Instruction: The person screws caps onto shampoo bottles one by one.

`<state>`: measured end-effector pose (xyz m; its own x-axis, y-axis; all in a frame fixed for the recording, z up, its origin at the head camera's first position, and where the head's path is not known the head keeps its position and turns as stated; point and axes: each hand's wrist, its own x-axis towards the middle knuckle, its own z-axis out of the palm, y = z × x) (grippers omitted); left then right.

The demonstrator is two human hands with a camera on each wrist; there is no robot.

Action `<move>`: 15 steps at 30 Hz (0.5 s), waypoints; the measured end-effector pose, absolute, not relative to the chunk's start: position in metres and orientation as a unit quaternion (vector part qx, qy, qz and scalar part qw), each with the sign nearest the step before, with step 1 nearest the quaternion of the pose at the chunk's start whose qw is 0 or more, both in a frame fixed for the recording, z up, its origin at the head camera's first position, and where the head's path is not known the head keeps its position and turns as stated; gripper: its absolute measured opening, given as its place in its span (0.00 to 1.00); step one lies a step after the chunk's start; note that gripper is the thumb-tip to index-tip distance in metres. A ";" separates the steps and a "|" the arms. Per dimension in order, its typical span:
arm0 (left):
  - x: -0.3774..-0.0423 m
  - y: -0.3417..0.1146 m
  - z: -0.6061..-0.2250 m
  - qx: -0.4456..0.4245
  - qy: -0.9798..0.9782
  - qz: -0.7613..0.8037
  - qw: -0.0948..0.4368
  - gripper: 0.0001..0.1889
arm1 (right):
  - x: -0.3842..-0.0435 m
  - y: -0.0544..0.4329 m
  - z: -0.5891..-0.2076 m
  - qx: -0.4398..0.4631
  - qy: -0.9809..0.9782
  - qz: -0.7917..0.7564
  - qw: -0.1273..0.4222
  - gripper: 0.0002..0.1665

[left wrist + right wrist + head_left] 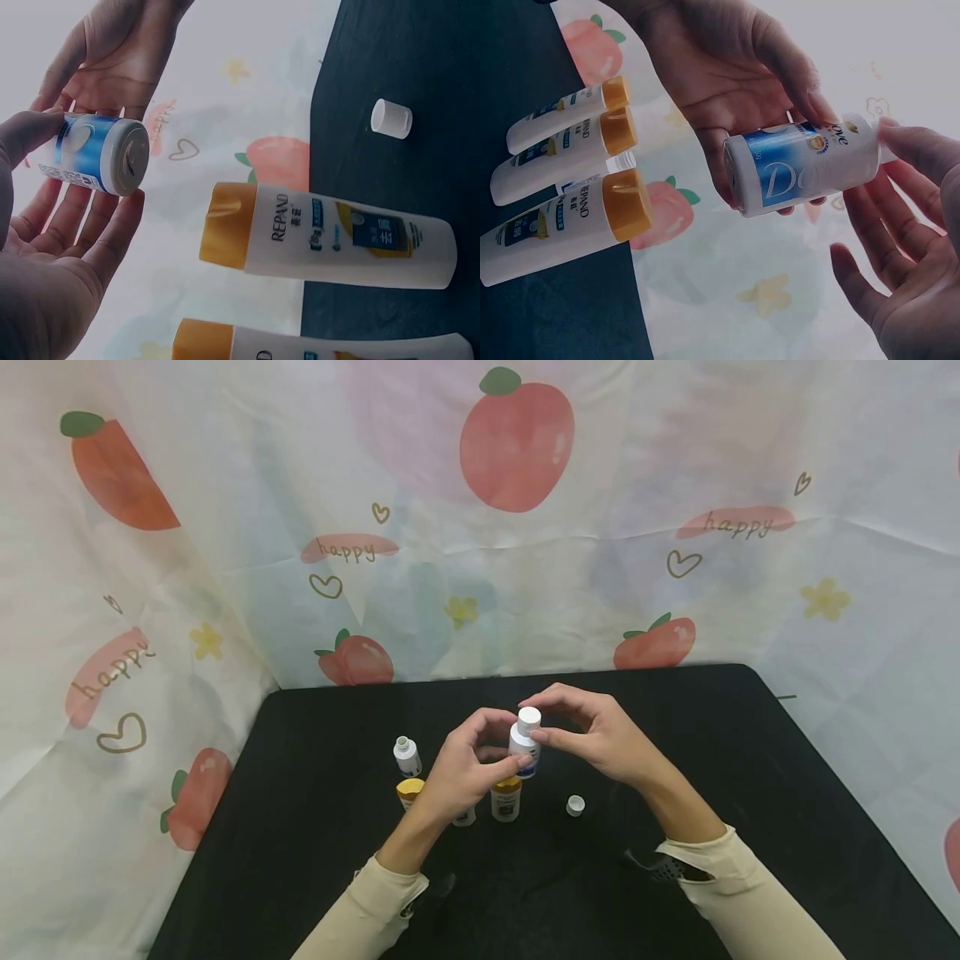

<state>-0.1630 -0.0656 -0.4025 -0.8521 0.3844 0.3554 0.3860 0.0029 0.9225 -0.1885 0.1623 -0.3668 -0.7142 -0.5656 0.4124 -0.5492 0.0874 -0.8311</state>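
Observation:
A small white-and-blue Dove bottle [802, 165] is held up off the table, its white cap [529, 717] uppermost. My left hand [468, 764] grips the body, thumb on the near side and fingers behind. At the top, my right hand [607, 739] pinches around the cap, with thumb and index finger on opposite sides; its other fingers spread loosely. Below the hands stand three white bottles with orange caps, one orange-capped bottle [506, 802] just under the Dove bottle. The left hand partly hides the other two in the head view.
An uncapped small white bottle [407, 758] stands left of the hands on the black table [322, 860]. One loose white cap [575, 806] lies to the right of the orange-capped bottles. A printed cloth [525, 568] hangs behind the table.

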 end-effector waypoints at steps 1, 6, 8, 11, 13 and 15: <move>-0.163 -0.065 -0.403 -0.271 -0.708 -0.652 -0.001 0.23 | -0.188 0.163 -0.367 -0.378 0.737 -0.561 0.006 0.21; -0.160 -0.061 -0.404 -0.270 -0.704 -0.657 -0.005 0.23 | -0.186 0.166 -0.370 -0.382 0.735 -0.561 -0.001 0.22; -0.159 -0.060 -0.404 -0.270 -0.704 -0.657 -0.005 0.23 | -0.186 0.167 -0.371 -0.386 0.734 -0.558 -0.007 0.22; -0.158 -0.057 -0.406 -0.270 -0.705 -0.655 -0.004 0.23 | -0.185 0.170 -0.375 -0.392 0.733 -0.557 -0.012 0.23; -0.157 -0.055 -0.408 -0.269 -0.709 -0.652 0.001 0.23 | -0.185 0.172 -0.377 -0.398 0.730 -0.555 -0.019 0.24; -0.156 -0.052 -0.410 -0.270 -0.713 -0.647 0.006 0.22 | -0.185 0.174 -0.380 -0.406 0.726 -0.554 -0.026 0.24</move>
<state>-0.1559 -0.0521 -0.4098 -0.8542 0.3764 0.3587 0.3931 0.0158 0.9194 -0.1847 0.1740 -0.3798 -0.6683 -0.5616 0.4878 -0.6184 0.0549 -0.7840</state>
